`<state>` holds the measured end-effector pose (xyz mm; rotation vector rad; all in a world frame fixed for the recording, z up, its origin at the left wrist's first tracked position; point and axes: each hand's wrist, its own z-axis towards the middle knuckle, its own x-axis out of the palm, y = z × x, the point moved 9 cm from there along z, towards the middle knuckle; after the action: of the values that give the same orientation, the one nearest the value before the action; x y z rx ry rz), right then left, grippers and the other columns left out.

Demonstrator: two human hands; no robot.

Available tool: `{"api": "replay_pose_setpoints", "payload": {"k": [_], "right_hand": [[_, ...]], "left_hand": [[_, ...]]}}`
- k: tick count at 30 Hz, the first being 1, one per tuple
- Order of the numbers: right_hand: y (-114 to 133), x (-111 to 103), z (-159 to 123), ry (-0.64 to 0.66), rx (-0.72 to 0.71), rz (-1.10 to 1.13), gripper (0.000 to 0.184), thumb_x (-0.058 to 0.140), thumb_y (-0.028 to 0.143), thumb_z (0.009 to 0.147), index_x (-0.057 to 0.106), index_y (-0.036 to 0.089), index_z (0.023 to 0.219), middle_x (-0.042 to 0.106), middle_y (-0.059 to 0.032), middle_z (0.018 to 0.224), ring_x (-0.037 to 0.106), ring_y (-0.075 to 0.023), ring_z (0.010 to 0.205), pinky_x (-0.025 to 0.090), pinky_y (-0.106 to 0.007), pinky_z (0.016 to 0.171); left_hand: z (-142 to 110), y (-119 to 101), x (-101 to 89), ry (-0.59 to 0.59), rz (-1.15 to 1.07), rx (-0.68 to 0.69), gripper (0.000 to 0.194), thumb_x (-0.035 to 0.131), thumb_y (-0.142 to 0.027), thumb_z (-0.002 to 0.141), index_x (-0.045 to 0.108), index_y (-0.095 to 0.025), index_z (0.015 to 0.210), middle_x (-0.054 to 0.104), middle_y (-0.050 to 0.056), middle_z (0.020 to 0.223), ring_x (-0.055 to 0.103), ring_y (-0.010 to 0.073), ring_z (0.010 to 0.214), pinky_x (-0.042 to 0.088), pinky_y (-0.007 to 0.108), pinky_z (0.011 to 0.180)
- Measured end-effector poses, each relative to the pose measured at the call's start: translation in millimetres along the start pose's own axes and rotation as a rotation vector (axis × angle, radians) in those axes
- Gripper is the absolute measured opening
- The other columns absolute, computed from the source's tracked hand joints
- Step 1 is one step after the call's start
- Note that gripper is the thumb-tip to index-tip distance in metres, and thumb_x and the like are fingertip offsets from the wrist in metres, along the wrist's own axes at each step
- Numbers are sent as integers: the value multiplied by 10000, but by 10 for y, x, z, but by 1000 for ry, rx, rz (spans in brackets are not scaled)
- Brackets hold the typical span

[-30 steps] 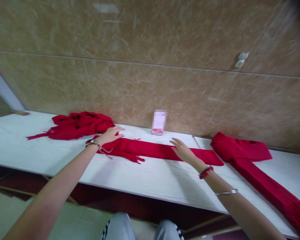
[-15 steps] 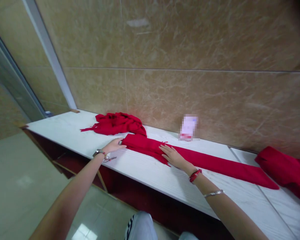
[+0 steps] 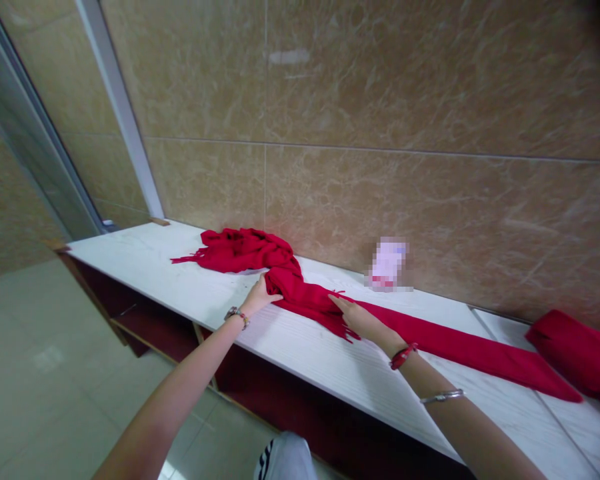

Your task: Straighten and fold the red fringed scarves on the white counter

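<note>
A long red scarf (image 3: 460, 345) lies folded into a strip along the white cabinet top, its left part doubled over with fringe showing at the near edge. My left hand (image 3: 257, 297) is closed around the strip's left end, and the cloth there is bunched up and curled; some of its fingertips are hidden in the fabric. Stretched out over the fringed part, my right hand (image 3: 363, 320) rests on the scarf with its fingers extended. Just beyond my left hand sits a crumpled red scarf (image 3: 245, 251) with a fringed tip.
More folded red cloth (image 3: 580, 353) lies at the right end of the white cabinet top (image 3: 150, 267). A pixelated pinkish object (image 3: 389, 265) leans against the tiled wall (image 3: 380, 193). Open dark red shelves (image 3: 275, 373) are below the top, near my knee (image 3: 287, 457).
My left hand has shifted right and gathered the strip's left end, which was flat before and is now bunched. The right hand stays on the scarf. The view has shifted slightly.
</note>
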<state>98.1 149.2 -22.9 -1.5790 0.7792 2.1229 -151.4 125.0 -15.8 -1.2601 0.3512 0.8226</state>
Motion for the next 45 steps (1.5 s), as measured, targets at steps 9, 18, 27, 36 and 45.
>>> {"api": "replay_pose_setpoints", "payload": {"k": [9,18,27,36,45], "right_hand": [[-294,-164,-177,-140,-24,160,596,313,19,695,473,140,1256,546,-89,1230,490,-207,1143,354,-417,1006],[-133,120,-447,10,-160,-15,519,320,80,807,413,208,1302,408,-62,1361,295,-191,1284,227,-479,1049],[-90,68,-468,-3,-164,-24,459,330,175,869,380,217,1323,402,-53,1365,321,-183,1271,256,-446,1055],[-69,79,-498,2,-169,-20,435,335,212,884,397,208,1315,412,-58,1357,305,-182,1279,250,-441,1063],[69,17,-460,41,-186,-80,424,353,287,894,400,246,1313,390,-58,1373,290,-216,1286,226,-493,1052]], "left_hand": [[92,-170,-675,-259,315,153,519,383,42,675,528,-132,1142,584,83,1121,516,193,1063,366,322,972],[-6,581,-1266,-75,812,-110,541,545,-212,739,422,-178,1265,632,84,1041,586,221,966,437,299,817],[-4,579,-1732,-88,1012,133,315,398,-86,783,631,-167,978,615,104,1005,549,231,975,393,351,829],[11,733,-1866,-150,1164,376,336,361,-96,834,644,-199,984,583,109,954,509,256,946,341,413,828],[-76,1336,-1780,30,1133,-4,460,396,-18,731,601,-224,1088,460,100,1279,405,292,1165,314,494,919]]}}
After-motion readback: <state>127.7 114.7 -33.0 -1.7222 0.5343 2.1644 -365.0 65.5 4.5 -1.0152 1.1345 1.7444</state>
